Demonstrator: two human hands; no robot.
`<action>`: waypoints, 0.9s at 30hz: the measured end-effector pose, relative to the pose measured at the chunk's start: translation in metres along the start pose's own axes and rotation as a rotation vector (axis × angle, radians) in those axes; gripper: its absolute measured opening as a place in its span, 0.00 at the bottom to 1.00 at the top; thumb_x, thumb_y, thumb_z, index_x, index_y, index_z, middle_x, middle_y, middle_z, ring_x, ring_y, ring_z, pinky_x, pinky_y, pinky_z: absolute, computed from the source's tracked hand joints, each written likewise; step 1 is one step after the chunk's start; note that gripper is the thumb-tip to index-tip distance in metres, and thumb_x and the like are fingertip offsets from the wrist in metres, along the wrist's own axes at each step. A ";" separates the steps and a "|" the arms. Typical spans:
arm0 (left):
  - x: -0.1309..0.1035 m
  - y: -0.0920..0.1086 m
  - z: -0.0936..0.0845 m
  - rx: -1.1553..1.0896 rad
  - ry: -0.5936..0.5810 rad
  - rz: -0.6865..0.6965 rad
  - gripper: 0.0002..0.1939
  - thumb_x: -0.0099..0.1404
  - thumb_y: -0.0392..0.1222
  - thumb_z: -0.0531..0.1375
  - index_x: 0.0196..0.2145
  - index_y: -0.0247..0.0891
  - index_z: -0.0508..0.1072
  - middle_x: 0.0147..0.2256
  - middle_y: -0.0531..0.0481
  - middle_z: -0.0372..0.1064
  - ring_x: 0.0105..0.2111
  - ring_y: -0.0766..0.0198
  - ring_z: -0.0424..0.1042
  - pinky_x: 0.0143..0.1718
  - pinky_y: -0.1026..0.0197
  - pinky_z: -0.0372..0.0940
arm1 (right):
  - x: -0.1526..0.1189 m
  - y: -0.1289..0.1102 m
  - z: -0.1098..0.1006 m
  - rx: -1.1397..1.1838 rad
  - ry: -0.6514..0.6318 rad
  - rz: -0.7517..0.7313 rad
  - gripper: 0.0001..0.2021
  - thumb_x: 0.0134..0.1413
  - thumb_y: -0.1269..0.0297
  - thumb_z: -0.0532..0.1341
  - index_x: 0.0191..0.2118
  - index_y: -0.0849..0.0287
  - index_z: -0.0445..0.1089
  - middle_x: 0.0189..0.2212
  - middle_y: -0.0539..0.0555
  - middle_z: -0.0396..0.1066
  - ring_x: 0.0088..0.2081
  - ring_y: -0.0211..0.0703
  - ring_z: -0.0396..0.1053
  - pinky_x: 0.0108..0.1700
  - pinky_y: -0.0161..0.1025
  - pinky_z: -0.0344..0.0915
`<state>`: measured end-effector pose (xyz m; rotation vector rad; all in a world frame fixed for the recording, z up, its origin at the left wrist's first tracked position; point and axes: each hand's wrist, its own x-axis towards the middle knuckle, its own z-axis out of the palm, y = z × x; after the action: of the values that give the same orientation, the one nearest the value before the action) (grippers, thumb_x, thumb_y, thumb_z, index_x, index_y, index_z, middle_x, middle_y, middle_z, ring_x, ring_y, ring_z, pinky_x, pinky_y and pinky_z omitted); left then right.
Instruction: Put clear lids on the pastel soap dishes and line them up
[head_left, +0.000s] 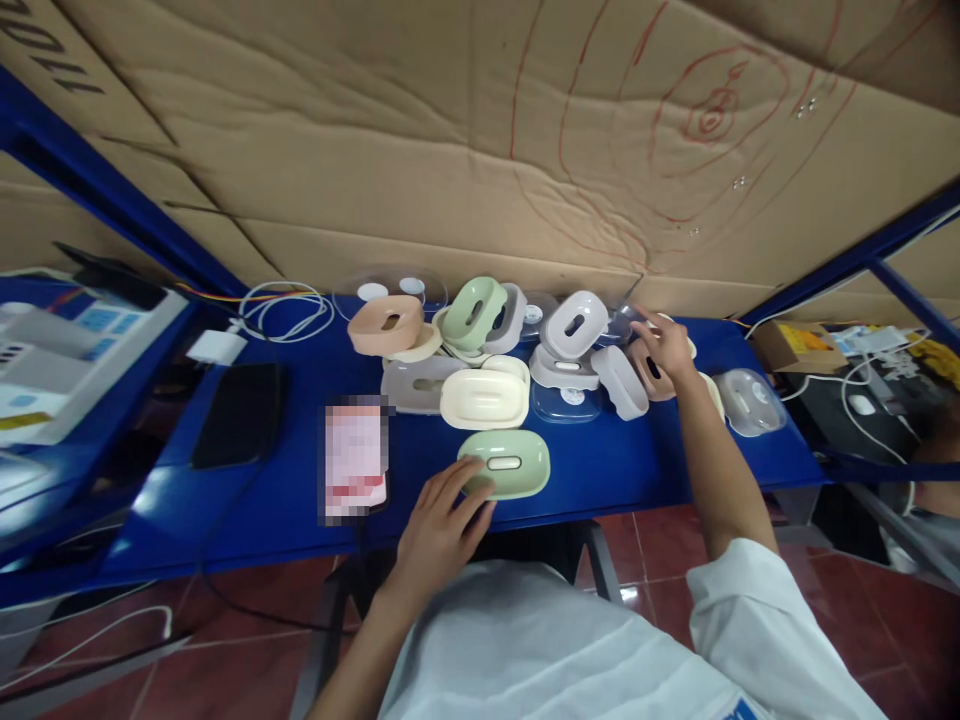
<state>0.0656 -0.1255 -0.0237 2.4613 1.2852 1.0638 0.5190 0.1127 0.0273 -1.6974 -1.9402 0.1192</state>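
A light green soap dish [529, 465] with a slot in its middle lies near the table's front edge. My left hand [448, 505] rests over its left end, fingers apart and touching the rim. Farther right, my right hand [666, 348] reaches over a brown soap dish [651, 370], its fingers stretched out near a clear plastic cover [619, 325]. Whether those fingertips touch anything I cannot tell. Behind the green dish sits a cream dish [485, 397]. A grey dish [624, 382] leans left of the brown one.
More dishes and covers are heaped along the back, among them a peach dish [386, 325] and an upright green one [474, 313]. A blurred-out phone [354, 460] and a black tablet-like slab [238, 415] lie left. Cardboard [420, 150] walls the back. A clear cover [750, 402] stands right.
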 end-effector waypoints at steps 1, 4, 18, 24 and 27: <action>0.000 0.000 0.000 0.000 0.003 0.004 0.10 0.74 0.34 0.64 0.51 0.40 0.77 0.57 0.39 0.77 0.61 0.50 0.75 0.59 0.48 0.72 | -0.009 -0.004 -0.006 0.000 0.092 0.018 0.25 0.73 0.50 0.60 0.62 0.66 0.76 0.57 0.68 0.79 0.57 0.59 0.79 0.59 0.54 0.75; 0.000 -0.001 -0.001 -0.012 0.003 0.022 0.10 0.74 0.34 0.64 0.51 0.41 0.77 0.56 0.40 0.77 0.61 0.50 0.75 0.60 0.48 0.73 | -0.055 -0.039 -0.022 -0.049 0.394 -0.008 0.26 0.75 0.47 0.59 0.63 0.63 0.76 0.60 0.66 0.78 0.63 0.61 0.75 0.65 0.58 0.72; -0.005 -0.010 -0.004 -0.069 -0.010 -0.085 0.38 0.74 0.44 0.66 0.75 0.45 0.57 0.70 0.32 0.62 0.65 0.45 0.71 0.62 0.43 0.74 | -0.244 -0.236 0.055 0.025 -0.093 -0.401 0.25 0.73 0.63 0.65 0.71 0.51 0.67 0.64 0.61 0.74 0.66 0.55 0.70 0.67 0.59 0.70; -0.012 -0.013 -0.003 -0.095 0.029 -0.099 0.26 0.75 0.43 0.66 0.67 0.48 0.69 0.69 0.37 0.63 0.65 0.47 0.72 0.61 0.45 0.75 | -0.225 -0.216 0.054 0.001 -0.228 -0.474 0.32 0.73 0.60 0.64 0.77 0.51 0.58 0.77 0.62 0.54 0.80 0.62 0.43 0.74 0.68 0.60; -0.016 -0.014 0.000 -0.140 0.035 -0.137 0.22 0.76 0.43 0.64 0.65 0.47 0.71 0.72 0.38 0.60 0.66 0.47 0.72 0.62 0.45 0.76 | -0.218 -0.212 0.052 0.050 -0.275 -0.537 0.32 0.73 0.66 0.63 0.77 0.48 0.57 0.78 0.57 0.52 0.81 0.57 0.41 0.75 0.60 0.63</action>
<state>0.0504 -0.1290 -0.0379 2.2289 1.3196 1.1253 0.3178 -0.1187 -0.0035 -1.1210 -2.5053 0.2039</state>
